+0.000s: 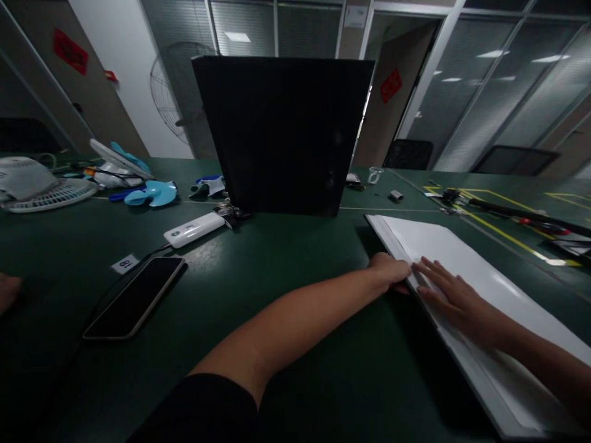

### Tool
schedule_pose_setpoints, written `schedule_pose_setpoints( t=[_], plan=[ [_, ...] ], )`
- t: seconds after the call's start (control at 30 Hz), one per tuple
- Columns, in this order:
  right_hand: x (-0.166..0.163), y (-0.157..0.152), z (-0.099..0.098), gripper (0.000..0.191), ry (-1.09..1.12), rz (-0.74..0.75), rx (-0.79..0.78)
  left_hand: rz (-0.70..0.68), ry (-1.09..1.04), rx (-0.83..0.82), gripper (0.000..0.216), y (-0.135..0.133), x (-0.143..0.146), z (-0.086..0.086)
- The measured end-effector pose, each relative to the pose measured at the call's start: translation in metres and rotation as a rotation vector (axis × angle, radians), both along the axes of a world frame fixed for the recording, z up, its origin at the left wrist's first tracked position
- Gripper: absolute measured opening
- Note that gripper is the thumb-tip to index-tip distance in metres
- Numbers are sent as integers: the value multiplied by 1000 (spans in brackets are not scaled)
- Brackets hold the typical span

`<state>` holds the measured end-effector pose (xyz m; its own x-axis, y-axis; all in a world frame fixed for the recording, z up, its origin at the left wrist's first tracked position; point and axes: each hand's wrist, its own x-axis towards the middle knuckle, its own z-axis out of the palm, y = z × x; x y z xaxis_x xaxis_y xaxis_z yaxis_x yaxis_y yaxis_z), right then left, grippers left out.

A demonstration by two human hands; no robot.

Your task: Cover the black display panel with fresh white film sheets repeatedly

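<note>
A large white flat panel [443,240] with a dark edge lies slanted at the right, its left edge raised a little over the green table. My left hand [390,271] reaches across from the lower middle and grips that edge, the fingers partly hidden beneath it. On top of the panel, close to the same edge, my right hand [455,298] rests flat with its fingers stretched out. The fingertips of my right hand are just beside my left hand.
A black upright panel [286,135] stands mid-table. To the left are a phone [136,298], a white power strip-like device [196,229], blue fan blades [154,194] and fan parts [50,191]. Another person's hand [8,292] shows at the left edge. Black rods [521,212] lie far right.
</note>
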<state>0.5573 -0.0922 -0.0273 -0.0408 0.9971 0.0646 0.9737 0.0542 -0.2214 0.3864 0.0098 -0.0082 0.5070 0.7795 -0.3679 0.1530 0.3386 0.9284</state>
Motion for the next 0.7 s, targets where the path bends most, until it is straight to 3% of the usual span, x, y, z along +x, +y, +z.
schedule_pose_setpoints(
  t=[0.33, 0.47, 0.7],
  plan=[
    [-10, -9, 5, 77, -3, 17, 24, 111, 283, 209, 45, -5, 9, 4],
    [3, -8, 2, 70, -27, -19, -25, 116, 179, 115, 48, -5, 6, 4],
    [41, -16, 7, 65, 34, -104, -75, 78, 3, 23, 26, -22, -12, 5]
  ],
)
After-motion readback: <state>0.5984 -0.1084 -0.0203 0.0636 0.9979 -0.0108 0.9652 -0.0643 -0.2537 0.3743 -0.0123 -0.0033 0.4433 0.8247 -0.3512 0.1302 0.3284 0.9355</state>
